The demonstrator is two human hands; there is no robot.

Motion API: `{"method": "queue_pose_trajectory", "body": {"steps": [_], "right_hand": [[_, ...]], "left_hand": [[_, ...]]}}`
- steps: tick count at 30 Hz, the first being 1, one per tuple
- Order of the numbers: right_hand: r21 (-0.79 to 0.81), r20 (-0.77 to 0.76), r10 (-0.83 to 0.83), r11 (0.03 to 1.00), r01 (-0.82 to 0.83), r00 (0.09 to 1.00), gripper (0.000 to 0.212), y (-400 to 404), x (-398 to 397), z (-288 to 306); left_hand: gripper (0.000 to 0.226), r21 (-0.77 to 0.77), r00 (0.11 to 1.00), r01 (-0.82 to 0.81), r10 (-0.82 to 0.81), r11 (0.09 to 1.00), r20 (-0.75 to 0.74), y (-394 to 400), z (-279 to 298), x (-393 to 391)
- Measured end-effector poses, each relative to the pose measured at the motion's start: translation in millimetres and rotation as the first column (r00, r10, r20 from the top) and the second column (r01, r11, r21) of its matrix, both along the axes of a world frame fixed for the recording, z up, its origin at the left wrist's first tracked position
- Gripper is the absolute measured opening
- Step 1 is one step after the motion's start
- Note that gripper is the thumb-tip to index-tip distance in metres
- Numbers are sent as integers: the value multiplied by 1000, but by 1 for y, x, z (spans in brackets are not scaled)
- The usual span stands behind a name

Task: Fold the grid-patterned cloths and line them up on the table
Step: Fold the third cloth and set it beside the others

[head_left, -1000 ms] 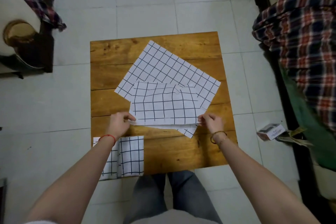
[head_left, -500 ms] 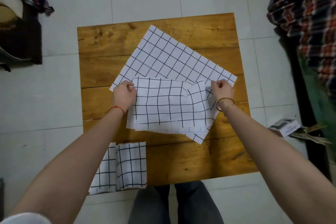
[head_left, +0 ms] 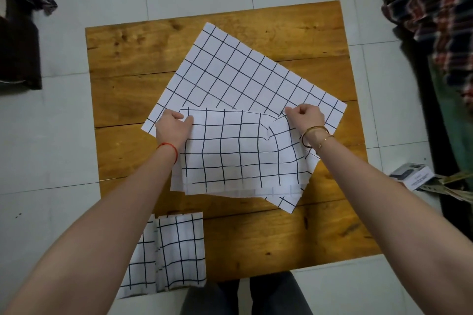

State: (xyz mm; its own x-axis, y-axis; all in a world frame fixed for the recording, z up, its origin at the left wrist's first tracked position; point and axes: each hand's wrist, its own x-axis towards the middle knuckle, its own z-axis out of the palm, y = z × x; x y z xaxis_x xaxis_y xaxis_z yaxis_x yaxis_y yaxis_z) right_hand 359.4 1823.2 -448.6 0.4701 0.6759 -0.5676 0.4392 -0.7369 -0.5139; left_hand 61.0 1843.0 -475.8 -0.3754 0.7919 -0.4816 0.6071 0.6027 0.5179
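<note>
Three grid cloths are out on the wooden surface. The half-folded cloth sits in the middle, on top of the flat cloth that's lying at an angle. Left hand has its fingers curled round the folded cloth's far left corner, right hand pinches the far right corner, which is a bit rumpled. The finished folded cloth is at the near left corner, hanging slightly over the edge. Off to the right there's a small box on the tiled floor and a plaid blanket.
</note>
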Motion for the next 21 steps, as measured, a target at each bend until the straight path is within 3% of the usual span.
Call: {"method": "queue_pose_trajectory", "body": {"steps": [7, 10, 12, 17, 21], "right_hand": [[126, -54, -3, 992, 9, 999, 19, -5, 2, -2], [245, -3, -201, 950, 196, 979, 20, -6, 7, -3], [287, -75, -351, 889, 357, 933, 25, -9, 14, -5], [220, -204, -415, 863, 454, 887, 26, -19, 17, -4], [115, -234, -368, 909, 401, 900, 15, -24, 22, -2]], "left_hand": [[23, -12, 999, -8, 8, 1000, 33, 0, -6, -1], [22, -22, 999, 28, -28, 999, 23, -2, -8, -2], [22, -39, 999, 48, -48, 998, 13, -1, -9, -2], [25, -48, 997, 80, -81, 996, -7, -2, -8, -1], [33, 6, 999, 43, -43, 999, 15, -6, -8, 1]]}}
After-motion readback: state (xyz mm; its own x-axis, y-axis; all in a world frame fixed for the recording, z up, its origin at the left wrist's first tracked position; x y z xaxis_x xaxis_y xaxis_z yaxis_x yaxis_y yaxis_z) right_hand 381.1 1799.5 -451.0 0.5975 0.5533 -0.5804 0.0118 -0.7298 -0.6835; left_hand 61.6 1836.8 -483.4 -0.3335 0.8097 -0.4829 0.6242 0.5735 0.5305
